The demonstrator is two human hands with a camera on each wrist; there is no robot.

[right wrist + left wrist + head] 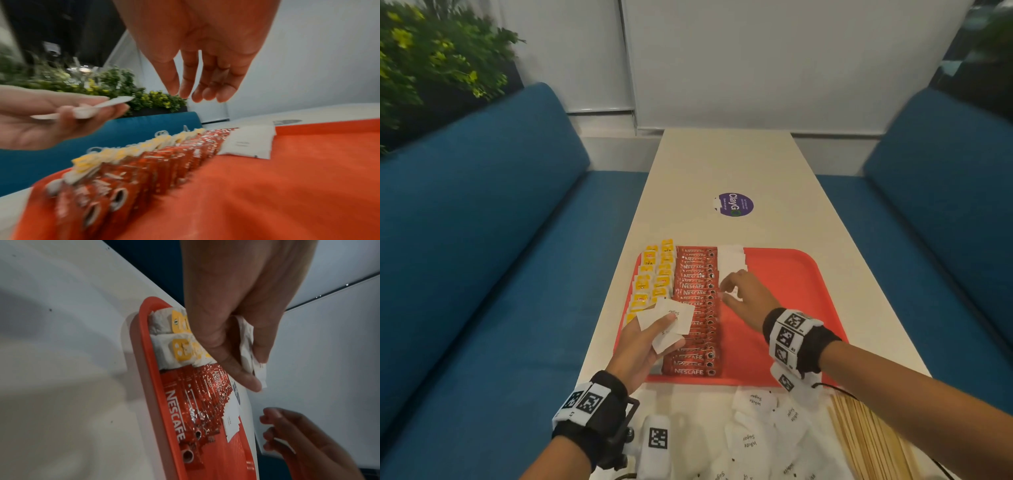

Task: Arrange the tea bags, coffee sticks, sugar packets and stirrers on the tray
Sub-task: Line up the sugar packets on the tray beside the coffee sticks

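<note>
A red tray (pixel 784 274) lies on the white table. Along its left side run yellow tea bags (pixel 654 274), then a column of red coffee sticks (pixel 697 308), then a few white sugar packets (pixel 731 260) at the far end. My left hand (pixel 643 339) holds a small fan of white sugar packets (pixel 666 318) above the coffee sticks; thumb and fingers pinch them (pixel 249 353). My right hand (pixel 739 294) hovers over the bare tray beside the laid sugar packets (pixel 248 142), fingers (pixel 205 91) loosely extended and holding nothing.
Loose sugar packets (pixel 753 438) lie on the table's near edge, with a bundle of wooden stirrers (pixel 869 442) to their right. A purple round sticker (pixel 734 204) sits mid-table. Blue benches flank both sides; plants stand at the far left.
</note>
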